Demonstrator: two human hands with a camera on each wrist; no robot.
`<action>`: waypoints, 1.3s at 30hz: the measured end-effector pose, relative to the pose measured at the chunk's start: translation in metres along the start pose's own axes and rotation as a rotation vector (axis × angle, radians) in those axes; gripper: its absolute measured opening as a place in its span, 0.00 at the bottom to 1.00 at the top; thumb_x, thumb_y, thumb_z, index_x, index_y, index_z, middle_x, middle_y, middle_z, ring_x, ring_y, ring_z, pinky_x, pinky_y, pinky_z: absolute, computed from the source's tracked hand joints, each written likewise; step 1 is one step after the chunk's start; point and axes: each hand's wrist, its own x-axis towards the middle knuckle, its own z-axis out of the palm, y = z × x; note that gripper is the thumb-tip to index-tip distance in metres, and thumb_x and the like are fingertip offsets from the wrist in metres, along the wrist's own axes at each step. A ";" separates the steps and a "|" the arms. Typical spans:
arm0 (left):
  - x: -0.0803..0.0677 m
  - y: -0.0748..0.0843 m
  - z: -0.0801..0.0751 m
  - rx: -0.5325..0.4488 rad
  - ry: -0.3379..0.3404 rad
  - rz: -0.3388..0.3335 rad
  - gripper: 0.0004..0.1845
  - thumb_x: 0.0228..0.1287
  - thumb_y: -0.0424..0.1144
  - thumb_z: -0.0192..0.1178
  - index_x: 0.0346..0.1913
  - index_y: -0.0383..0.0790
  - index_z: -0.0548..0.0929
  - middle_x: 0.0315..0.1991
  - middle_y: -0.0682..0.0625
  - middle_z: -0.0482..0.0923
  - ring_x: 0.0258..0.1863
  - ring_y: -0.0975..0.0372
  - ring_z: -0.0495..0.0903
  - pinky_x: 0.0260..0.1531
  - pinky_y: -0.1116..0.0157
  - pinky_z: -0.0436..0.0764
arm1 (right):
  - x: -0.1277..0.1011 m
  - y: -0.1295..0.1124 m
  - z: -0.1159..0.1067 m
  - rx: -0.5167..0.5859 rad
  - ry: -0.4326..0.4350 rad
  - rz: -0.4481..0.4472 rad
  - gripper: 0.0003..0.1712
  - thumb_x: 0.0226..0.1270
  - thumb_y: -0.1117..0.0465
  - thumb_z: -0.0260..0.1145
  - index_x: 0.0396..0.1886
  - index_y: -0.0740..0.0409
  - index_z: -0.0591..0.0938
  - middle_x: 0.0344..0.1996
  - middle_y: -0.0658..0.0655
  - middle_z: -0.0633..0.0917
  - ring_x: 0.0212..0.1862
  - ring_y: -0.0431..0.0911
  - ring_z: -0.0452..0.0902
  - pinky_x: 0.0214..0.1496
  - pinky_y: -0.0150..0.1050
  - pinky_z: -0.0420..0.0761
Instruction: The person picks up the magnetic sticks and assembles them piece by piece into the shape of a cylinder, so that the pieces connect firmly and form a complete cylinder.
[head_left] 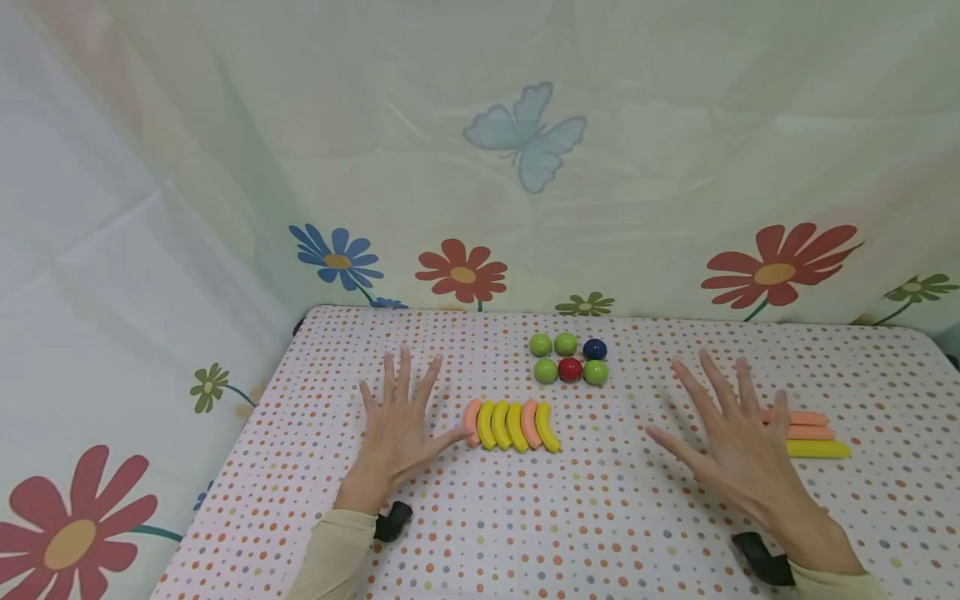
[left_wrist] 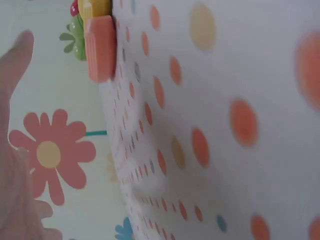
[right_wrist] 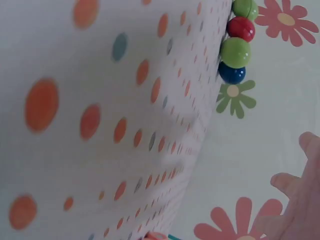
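My left hand [head_left: 397, 417] lies flat on the dotted tablecloth [head_left: 600, 517] with fingers spread, its thumb tip close to the pink piece at the left end of a row of curved banana-shaped pieces [head_left: 513, 425], yellow and pink. My right hand [head_left: 731, 437] is spread flat too, empty, just left of two pink sticks [head_left: 806, 425] and a yellow stick [head_left: 819, 449]. Behind the row sit several balls [head_left: 567, 358]: green, one red, one dark blue. The left wrist view shows the pink end piece [left_wrist: 100, 47]; the right wrist view shows the balls [right_wrist: 237, 42].
A flower and butterfly cloth [head_left: 517, 142] hangs behind and left of the table. The table's left edge [head_left: 240, 450] runs near my left hand. Black wrist mounts [head_left: 393, 521] sit by both forearms.
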 end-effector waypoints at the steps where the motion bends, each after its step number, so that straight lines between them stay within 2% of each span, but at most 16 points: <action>1: 0.001 0.002 0.000 -0.014 0.008 0.011 0.54 0.64 0.71 0.60 0.85 0.49 0.53 0.83 0.32 0.43 0.82 0.35 0.42 0.70 0.25 0.50 | 0.001 0.000 0.000 0.018 0.012 -0.013 0.58 0.67 0.31 0.66 0.87 0.46 0.51 0.84 0.64 0.47 0.82 0.70 0.29 0.69 0.84 0.35; 4: 0.006 0.014 -0.002 -0.071 0.022 0.068 0.47 0.72 0.61 0.62 0.83 0.42 0.57 0.80 0.31 0.52 0.79 0.38 0.54 0.71 0.34 0.62 | 0.007 -0.003 0.001 0.095 0.065 -0.081 0.50 0.63 0.47 0.76 0.80 0.55 0.65 0.79 0.70 0.59 0.79 0.73 0.46 0.67 0.83 0.49; 6: 0.009 0.024 -0.003 -0.101 0.007 0.139 0.41 0.75 0.54 0.62 0.81 0.38 0.60 0.77 0.33 0.59 0.76 0.42 0.62 0.70 0.41 0.69 | 0.011 -0.008 0.001 0.152 0.097 -0.130 0.45 0.59 0.57 0.81 0.73 0.60 0.71 0.73 0.73 0.66 0.73 0.73 0.58 0.62 0.80 0.61; 8: 0.012 0.038 -0.002 -0.108 -0.028 0.221 0.36 0.77 0.50 0.62 0.79 0.38 0.63 0.74 0.36 0.64 0.73 0.46 0.68 0.69 0.47 0.74 | 0.017 -0.014 0.002 0.210 0.123 -0.168 0.40 0.55 0.65 0.82 0.68 0.63 0.75 0.68 0.73 0.69 0.67 0.72 0.65 0.56 0.76 0.69; 13: 0.022 0.075 0.004 -0.049 -0.131 0.413 0.26 0.81 0.48 0.57 0.74 0.41 0.72 0.70 0.44 0.71 0.70 0.55 0.72 0.67 0.57 0.76 | 0.039 -0.032 0.007 0.340 0.151 -0.217 0.30 0.56 0.73 0.79 0.60 0.67 0.80 0.61 0.71 0.74 0.62 0.69 0.69 0.54 0.68 0.74; 17: 0.028 0.099 0.011 0.057 -0.201 0.493 0.23 0.84 0.47 0.53 0.72 0.42 0.74 0.71 0.46 0.72 0.71 0.57 0.71 0.67 0.60 0.75 | 0.059 -0.039 0.016 0.388 0.129 -0.231 0.25 0.58 0.74 0.78 0.56 0.68 0.82 0.56 0.70 0.77 0.58 0.66 0.73 0.52 0.64 0.77; 22: 0.025 0.115 0.019 0.191 -0.250 0.519 0.22 0.85 0.49 0.49 0.72 0.44 0.75 0.74 0.45 0.68 0.74 0.56 0.66 0.70 0.58 0.72 | 0.078 -0.042 0.026 0.404 0.078 -0.231 0.21 0.60 0.72 0.78 0.53 0.69 0.84 0.54 0.69 0.79 0.55 0.64 0.77 0.49 0.60 0.82; 30: 0.013 0.120 0.027 0.402 -0.194 0.518 0.27 0.83 0.56 0.49 0.73 0.44 0.74 0.79 0.43 0.62 0.79 0.52 0.61 0.73 0.51 0.68 | 0.089 -0.046 0.030 0.394 -0.016 -0.197 0.17 0.64 0.71 0.75 0.52 0.69 0.86 0.51 0.67 0.81 0.52 0.62 0.79 0.48 0.57 0.83; 35: 0.008 0.123 0.024 0.450 -0.217 0.500 0.30 0.82 0.58 0.48 0.76 0.44 0.70 0.81 0.43 0.59 0.80 0.52 0.59 0.74 0.49 0.67 | 0.090 -0.047 0.031 0.379 -0.056 -0.164 0.14 0.66 0.70 0.75 0.50 0.69 0.87 0.48 0.66 0.82 0.47 0.59 0.81 0.46 0.55 0.84; 39: 0.005 0.125 0.020 0.460 -0.235 0.494 0.31 0.83 0.58 0.48 0.77 0.43 0.69 0.81 0.42 0.58 0.80 0.51 0.59 0.74 0.49 0.67 | 0.089 -0.045 0.031 0.404 -0.052 -0.153 0.13 0.65 0.72 0.74 0.49 0.69 0.87 0.45 0.65 0.82 0.46 0.59 0.81 0.45 0.53 0.86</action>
